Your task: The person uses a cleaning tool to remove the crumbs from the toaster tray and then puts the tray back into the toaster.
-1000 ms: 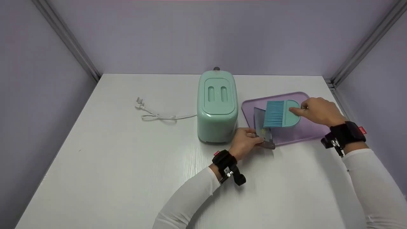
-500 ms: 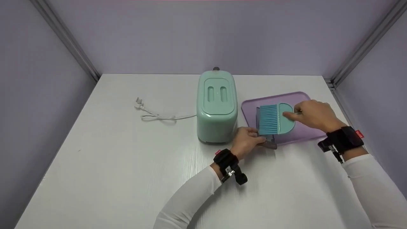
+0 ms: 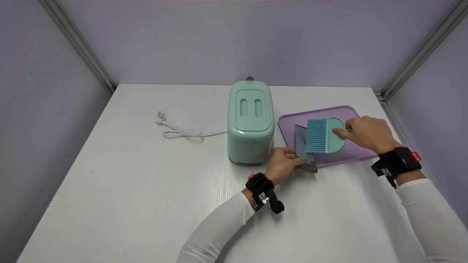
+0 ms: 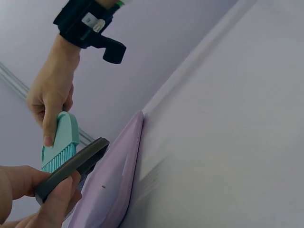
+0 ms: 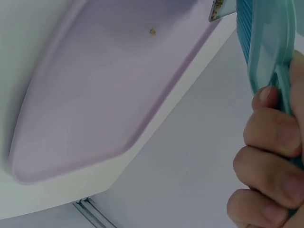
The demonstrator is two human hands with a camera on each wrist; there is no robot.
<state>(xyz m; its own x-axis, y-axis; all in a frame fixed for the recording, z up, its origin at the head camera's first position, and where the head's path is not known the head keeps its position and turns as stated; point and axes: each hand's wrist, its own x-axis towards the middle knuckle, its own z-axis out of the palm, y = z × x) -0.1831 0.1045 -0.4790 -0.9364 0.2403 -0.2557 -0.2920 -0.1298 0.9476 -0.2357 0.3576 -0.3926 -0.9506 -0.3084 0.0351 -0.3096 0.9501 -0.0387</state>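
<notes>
My left hand (image 3: 280,165) pinches the dark grey end of a thin grey crumb tray (image 3: 299,138), which slants over the near left edge of a purple tray (image 3: 338,157). In the left wrist view, that dark end (image 4: 71,168) sits between thumb and fingers. Yellowish crumbs (image 5: 217,8) show on the crumb tray in the right wrist view. My right hand (image 3: 370,133) grips a mint-green hand brush (image 3: 334,136); its blue bristles (image 3: 316,135) point left and overlap the crumb tray in the head view. The right wrist view shows fingers curled round the brush handle.
Left of the purple tray stands a mint-green toaster (image 3: 251,146), close to my left hand. Its white cord (image 3: 182,134), folded and tied, lies to the left with a plug (image 3: 161,117). A small crumb (image 5: 152,32) lies on the purple tray. Walls enclose the white table (image 3: 146,201).
The brush swept left and toward me across the crumb tray, then moved back right, uncovering more of it. The left hand and crumb tray have stayed nearly still.
</notes>
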